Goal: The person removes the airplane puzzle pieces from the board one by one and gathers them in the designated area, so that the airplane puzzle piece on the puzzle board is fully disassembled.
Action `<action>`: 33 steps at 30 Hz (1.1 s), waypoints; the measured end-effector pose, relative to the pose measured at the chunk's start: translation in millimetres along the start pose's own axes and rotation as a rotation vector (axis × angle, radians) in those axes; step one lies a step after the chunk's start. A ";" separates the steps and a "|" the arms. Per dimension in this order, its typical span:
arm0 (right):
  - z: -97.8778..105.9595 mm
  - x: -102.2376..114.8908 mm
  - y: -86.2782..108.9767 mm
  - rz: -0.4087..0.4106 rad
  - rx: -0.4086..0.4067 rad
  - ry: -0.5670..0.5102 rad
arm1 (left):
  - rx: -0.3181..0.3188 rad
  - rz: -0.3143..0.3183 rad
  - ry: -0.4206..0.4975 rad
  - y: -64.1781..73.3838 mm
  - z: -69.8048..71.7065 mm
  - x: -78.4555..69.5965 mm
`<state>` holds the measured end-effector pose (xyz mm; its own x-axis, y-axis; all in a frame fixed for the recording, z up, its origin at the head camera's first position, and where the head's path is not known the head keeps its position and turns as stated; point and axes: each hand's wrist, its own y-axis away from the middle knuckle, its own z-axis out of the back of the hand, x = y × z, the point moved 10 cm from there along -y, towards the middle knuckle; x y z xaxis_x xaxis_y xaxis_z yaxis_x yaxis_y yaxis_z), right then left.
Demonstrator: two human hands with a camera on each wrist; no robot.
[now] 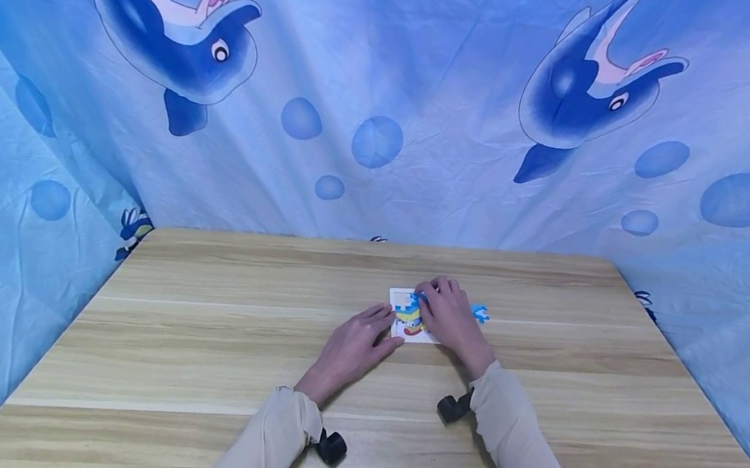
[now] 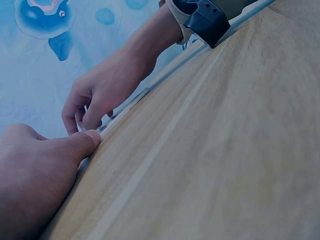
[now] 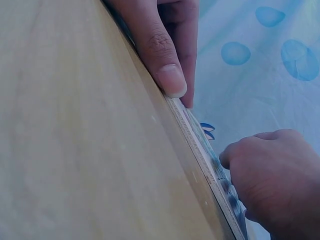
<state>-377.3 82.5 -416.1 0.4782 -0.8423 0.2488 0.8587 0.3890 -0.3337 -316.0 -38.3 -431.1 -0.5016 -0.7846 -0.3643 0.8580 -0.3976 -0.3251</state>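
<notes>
A small jigsaw puzzle in a white frame lies flat on the wooden table, with a yellow, red and blue picture partly covered by my right hand. My left hand rests at the puzzle's left edge, its fingers on the side and its thumb at the near corner. Over the upper part of the puzzle, my right hand bends its fingers down and pinches a blue puzzle piece, mostly hidden by the fingertips. Another blue puzzle piece lies just right of the frame.
The wooden table spreads around the puzzle on all sides. Behind it hangs a blue curtain printed with dolphins and bubbles. A black wrist camera sits at the left sleeve, another black camera at the right one.
</notes>
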 end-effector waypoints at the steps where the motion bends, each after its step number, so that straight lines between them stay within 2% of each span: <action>1: 0.4 0.2 -0.1 0.002 -0.004 0.001 | -0.001 0.001 0.002 -0.2 0.2 0.0; 11: -2.2 -3.0 -2.4 -0.036 0.026 -0.023 | -0.009 -0.005 -0.005 -0.3 1.0 0.1; 33: -4.2 -5.8 -3.1 -0.062 0.035 -0.025 | -0.020 -0.012 -0.016 0.5 1.4 -0.9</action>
<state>-383.5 84.5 -420.3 0.4277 -0.8558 0.2909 0.8927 0.3494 -0.2848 -314.9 -38.5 -429.7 -0.5103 -0.7870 -0.3466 0.8493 -0.3978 -0.3471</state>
